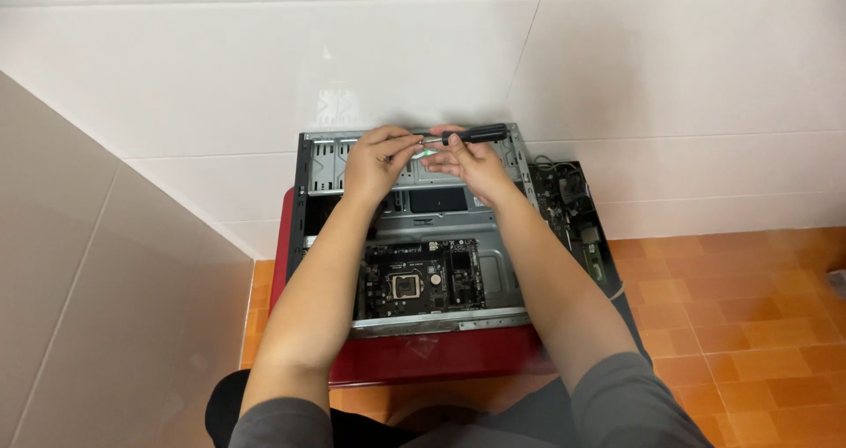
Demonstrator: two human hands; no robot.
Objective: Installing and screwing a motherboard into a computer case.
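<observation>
Now right grip (471,162) closed on screwdriver (476,134); left grip (374,162) pinching tip; motherboard (423,276) below.

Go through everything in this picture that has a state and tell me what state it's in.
Computer case: side panel off, lying flat on a red stand.
Motherboard: mounted inside, processor socket empty.
Screwdriver: held level in right hand.
Left hand: fingers pinched at the screwdriver's tip.

Colours we see around the opened computer case

We see a grey metal computer case (507,276) holding a black motherboard (423,278); beneath it a red stool (432,357); a black-handled screwdriver (471,134); what may be a green part by the fingertips; white wall tiles (264,69); mottled orange floor tiles (749,307); grey sleeves (626,404).
</observation>
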